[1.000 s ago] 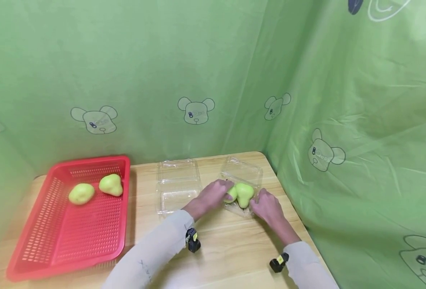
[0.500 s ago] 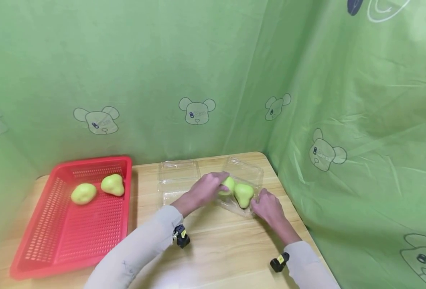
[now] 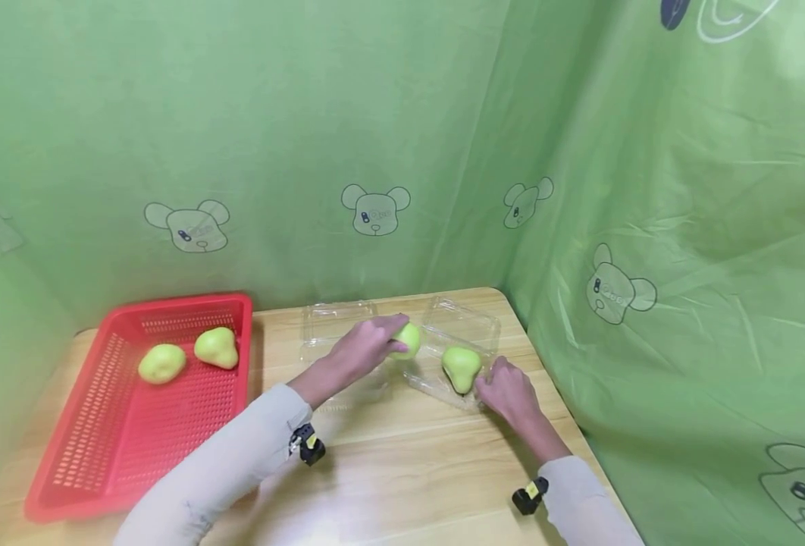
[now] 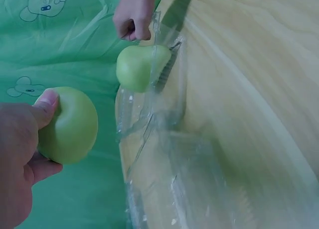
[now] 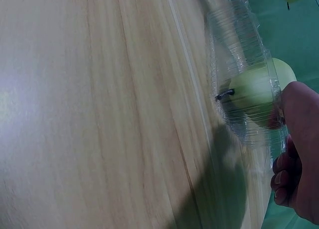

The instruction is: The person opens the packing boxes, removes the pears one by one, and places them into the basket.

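My left hand point(image 3: 358, 350) grips a green pear point(image 3: 409, 340), held in the air between two clear plastic clamshell boxes. In the left wrist view, thumb and fingers pinch that pear point(image 4: 75, 125) from its sides. A second pear point(image 3: 461, 367), its dark stem toward me, lies in the right clamshell box point(image 3: 436, 389), whose lid point(image 3: 469, 321) stands open at the back. My right hand point(image 3: 509, 390) pinches this box's right edge; the right wrist view has the thumb against the clear wall point(image 5: 234, 32) and the other fingers curled below.
A red plastic basket point(image 3: 243, 356) with two green pears point(image 3: 216, 348) stands on the left of the wooden table point(image 3: 402, 462). Another open clamshell box point(image 3: 317, 322) lies behind my left forearm. Green curtain point(image 3: 273, 152) hangs behind and at both sides.
My left hand has lifted one pear out of the right box and carried it leftward. My right hand keeps its place at the box edge; the other pear stays inside.
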The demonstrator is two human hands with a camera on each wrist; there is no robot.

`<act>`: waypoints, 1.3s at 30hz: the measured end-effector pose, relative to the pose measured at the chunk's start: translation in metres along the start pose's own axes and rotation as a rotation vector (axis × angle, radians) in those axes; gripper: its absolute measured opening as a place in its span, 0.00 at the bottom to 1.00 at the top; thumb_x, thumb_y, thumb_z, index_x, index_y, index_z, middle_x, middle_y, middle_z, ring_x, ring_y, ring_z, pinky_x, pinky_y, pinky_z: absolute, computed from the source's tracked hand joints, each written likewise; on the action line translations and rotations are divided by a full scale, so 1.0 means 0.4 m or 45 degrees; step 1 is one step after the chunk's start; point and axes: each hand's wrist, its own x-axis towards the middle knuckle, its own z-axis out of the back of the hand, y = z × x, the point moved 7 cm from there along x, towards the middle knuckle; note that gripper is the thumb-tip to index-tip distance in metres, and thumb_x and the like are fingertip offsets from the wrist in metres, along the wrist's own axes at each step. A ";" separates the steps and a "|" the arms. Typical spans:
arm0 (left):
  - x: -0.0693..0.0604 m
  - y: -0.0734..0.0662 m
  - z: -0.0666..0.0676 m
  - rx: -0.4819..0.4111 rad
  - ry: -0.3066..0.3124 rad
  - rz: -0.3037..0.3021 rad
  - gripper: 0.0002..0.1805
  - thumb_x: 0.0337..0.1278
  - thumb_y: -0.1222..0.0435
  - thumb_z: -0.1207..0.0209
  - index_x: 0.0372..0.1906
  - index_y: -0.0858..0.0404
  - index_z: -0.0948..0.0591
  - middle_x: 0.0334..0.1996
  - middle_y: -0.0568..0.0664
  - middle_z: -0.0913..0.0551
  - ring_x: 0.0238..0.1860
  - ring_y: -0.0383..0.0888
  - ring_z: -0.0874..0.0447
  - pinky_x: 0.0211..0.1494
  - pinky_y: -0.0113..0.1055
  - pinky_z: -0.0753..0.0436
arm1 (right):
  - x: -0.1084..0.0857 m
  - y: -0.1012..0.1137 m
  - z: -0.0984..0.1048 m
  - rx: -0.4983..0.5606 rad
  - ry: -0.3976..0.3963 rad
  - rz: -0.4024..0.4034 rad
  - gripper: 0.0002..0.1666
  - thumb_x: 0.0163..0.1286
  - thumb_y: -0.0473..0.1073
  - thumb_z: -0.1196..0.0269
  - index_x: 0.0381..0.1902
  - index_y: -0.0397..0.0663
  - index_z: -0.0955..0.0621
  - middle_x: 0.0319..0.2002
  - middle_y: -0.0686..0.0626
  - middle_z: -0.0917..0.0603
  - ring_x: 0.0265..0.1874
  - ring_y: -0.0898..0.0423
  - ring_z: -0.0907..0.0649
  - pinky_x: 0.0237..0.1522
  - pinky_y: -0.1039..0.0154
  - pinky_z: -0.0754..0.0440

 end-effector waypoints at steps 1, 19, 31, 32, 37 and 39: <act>-0.006 0.002 0.014 0.019 -0.019 -0.012 0.29 0.65 0.59 0.34 0.67 0.66 0.23 0.63 0.64 0.17 0.63 0.57 0.14 0.67 0.39 0.15 | 0.001 0.003 0.000 0.002 0.001 0.003 0.17 0.68 0.51 0.43 0.35 0.40 0.27 0.25 0.42 0.21 0.23 0.46 0.22 0.22 0.56 0.21; -0.175 0.097 0.208 -0.060 -0.186 0.172 0.33 0.58 0.64 0.29 0.69 0.64 0.23 0.64 0.63 0.18 0.60 0.56 0.12 0.60 0.37 0.11 | 0.002 0.004 -0.002 0.027 0.028 -0.010 0.19 0.70 0.52 0.43 0.35 0.40 0.27 0.26 0.43 0.21 0.23 0.48 0.23 0.21 0.60 0.24; -0.285 0.165 0.340 0.023 -0.272 0.280 0.35 0.52 0.67 0.26 0.66 0.70 0.22 0.64 0.67 0.20 0.64 0.63 0.17 0.60 0.43 0.12 | 0.009 0.000 -0.011 0.035 0.046 -0.034 0.19 0.71 0.53 0.44 0.37 0.40 0.27 0.28 0.42 0.20 0.25 0.46 0.21 0.23 0.58 0.22; -0.296 0.169 0.351 0.035 -0.285 0.282 0.35 0.51 0.68 0.26 0.66 0.70 0.22 0.63 0.67 0.20 0.64 0.63 0.18 0.59 0.43 0.12 | 0.010 0.002 -0.012 0.036 0.044 -0.031 0.19 0.70 0.53 0.45 0.37 0.40 0.27 0.27 0.43 0.20 0.25 0.46 0.21 0.23 0.59 0.22; -0.353 0.204 0.388 0.101 -0.302 0.345 0.35 0.49 0.70 0.25 0.66 0.70 0.21 0.63 0.66 0.19 0.63 0.64 0.17 0.60 0.47 0.13 | 0.010 0.003 -0.014 0.037 0.048 -0.030 0.19 0.69 0.53 0.44 0.37 0.40 0.27 0.28 0.43 0.20 0.25 0.47 0.21 0.23 0.59 0.22; -0.376 0.214 0.401 0.137 -0.316 0.352 0.34 0.49 0.70 0.25 0.65 0.70 0.21 0.62 0.66 0.18 0.60 0.64 0.15 0.59 0.48 0.13 | 0.009 0.001 -0.014 0.037 0.054 -0.033 0.20 0.69 0.53 0.44 0.38 0.39 0.27 0.28 0.42 0.20 0.25 0.46 0.21 0.23 0.58 0.22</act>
